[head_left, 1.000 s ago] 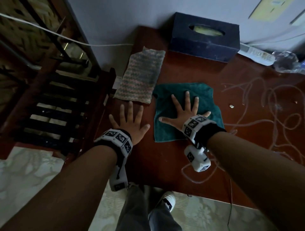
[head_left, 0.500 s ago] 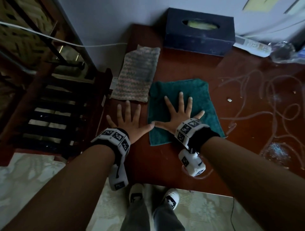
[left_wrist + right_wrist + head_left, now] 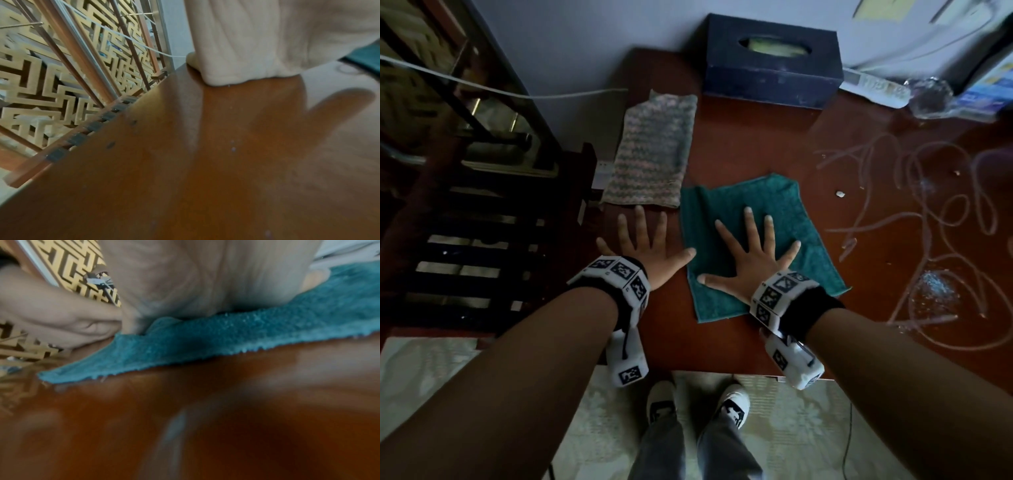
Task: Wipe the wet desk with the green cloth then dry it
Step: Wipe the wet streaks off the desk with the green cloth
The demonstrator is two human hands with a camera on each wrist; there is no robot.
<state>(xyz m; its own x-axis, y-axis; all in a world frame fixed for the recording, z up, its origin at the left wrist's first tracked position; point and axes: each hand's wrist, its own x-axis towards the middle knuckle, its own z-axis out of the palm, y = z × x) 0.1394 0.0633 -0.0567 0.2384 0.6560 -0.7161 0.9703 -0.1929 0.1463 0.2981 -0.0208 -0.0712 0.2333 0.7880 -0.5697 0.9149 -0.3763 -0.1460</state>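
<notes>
A: So, both hands are lying flat, fingers spread and grasping nothing. The right hand [image 3: 748,260] is pressing its palm on the green cloth [image 3: 784,219]; the left hand [image 3: 645,248] is resting on bare desk [image 3: 739,137] just beside it, thumb reaching the cloth's left edge.

B: And the cloth is sitting where?

A: Towards the desk's front-left corner, well apart from the wet trails [image 3: 941,219] on the right side.

B: It's looking soft and limp, probably light, likely bunching if pushed from one edge. I'm thinking a flat palm over the middle, or gathering it into a pad, is suiting it best.
</notes>
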